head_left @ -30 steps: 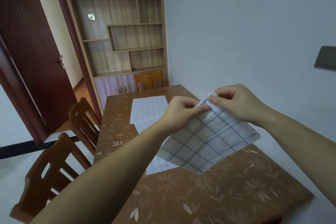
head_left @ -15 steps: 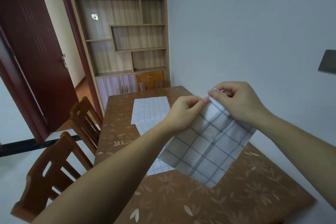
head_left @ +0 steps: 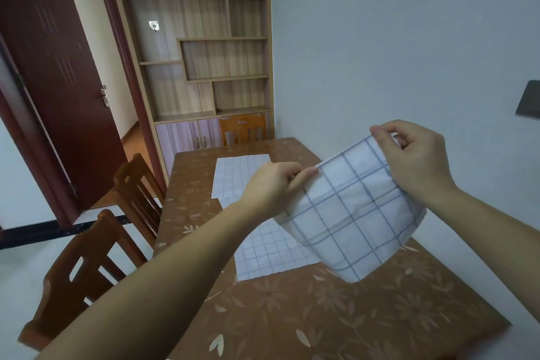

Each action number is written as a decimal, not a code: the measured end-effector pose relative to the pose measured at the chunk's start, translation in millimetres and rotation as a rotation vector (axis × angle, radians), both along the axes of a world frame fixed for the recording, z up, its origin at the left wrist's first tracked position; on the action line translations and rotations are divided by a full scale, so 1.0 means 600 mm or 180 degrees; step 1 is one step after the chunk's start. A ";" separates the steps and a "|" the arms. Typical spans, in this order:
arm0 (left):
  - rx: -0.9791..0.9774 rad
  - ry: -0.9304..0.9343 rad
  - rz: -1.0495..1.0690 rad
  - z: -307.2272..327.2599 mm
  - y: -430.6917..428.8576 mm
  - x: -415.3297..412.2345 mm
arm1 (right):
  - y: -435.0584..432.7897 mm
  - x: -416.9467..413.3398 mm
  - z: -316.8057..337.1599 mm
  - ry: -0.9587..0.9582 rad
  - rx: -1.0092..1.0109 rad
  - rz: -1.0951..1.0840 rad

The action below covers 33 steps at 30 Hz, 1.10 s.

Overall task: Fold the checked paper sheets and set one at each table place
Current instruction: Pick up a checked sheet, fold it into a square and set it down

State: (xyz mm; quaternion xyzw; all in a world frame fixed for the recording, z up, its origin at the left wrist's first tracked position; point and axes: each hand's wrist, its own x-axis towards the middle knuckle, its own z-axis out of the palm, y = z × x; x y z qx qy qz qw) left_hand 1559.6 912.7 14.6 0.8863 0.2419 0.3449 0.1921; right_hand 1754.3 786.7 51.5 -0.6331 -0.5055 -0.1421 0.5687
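I hold a white checked paper sheet (head_left: 353,213) in the air above the brown flowered table (head_left: 321,316). The sheet hangs doubled over, its lower end curving down. My left hand (head_left: 273,184) pinches its upper left corner. My right hand (head_left: 415,158) pinches its upper right corner, higher and further right. Two more checked sheets lie flat on the table: one (head_left: 268,251) just under the held sheet, partly hidden by my left arm, and one (head_left: 236,175) further back.
Two wooden chairs (head_left: 87,266) stand along the table's left side and another chair (head_left: 242,128) at its far end. A wall runs close along the right side. A shelf unit (head_left: 198,52) and an open dark door (head_left: 55,88) are behind.
My hands have moved apart. The right hand rose and went right, the left stayed lower, so the sheet's top edge is stretched out wider. The view shifted slightly.
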 end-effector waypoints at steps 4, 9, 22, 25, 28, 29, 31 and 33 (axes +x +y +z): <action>-0.0062 0.0182 -0.0050 0.006 0.007 -0.012 | 0.000 0.013 -0.009 0.0092 0.0011 -0.0051; 0.0157 0.0337 -0.0016 0.020 0.010 -0.020 | 0.001 0.029 -0.022 0.0052 -0.0199 -0.0178; 0.1238 0.1335 -0.0516 0.069 -0.019 -0.019 | 0.053 -0.061 -0.086 -0.1843 -0.0256 0.0644; 0.1282 0.1371 -0.0432 0.067 -0.015 -0.029 | 0.054 -0.060 -0.085 -0.2483 0.0120 0.0444; 0.1224 0.1367 -0.0353 0.068 -0.003 -0.034 | 0.055 -0.053 -0.076 -0.2608 0.0246 0.0483; 0.1189 0.1287 -0.0355 0.068 0.003 -0.036 | 0.055 -0.050 -0.074 -0.2539 0.0256 0.0522; 0.0953 0.0794 -0.0385 0.062 0.011 -0.039 | 0.051 -0.044 -0.070 -0.2281 0.0266 0.0518; 0.0119 -0.0052 -0.0312 0.054 0.009 -0.038 | 0.046 -0.043 -0.064 -0.1878 0.0275 0.0413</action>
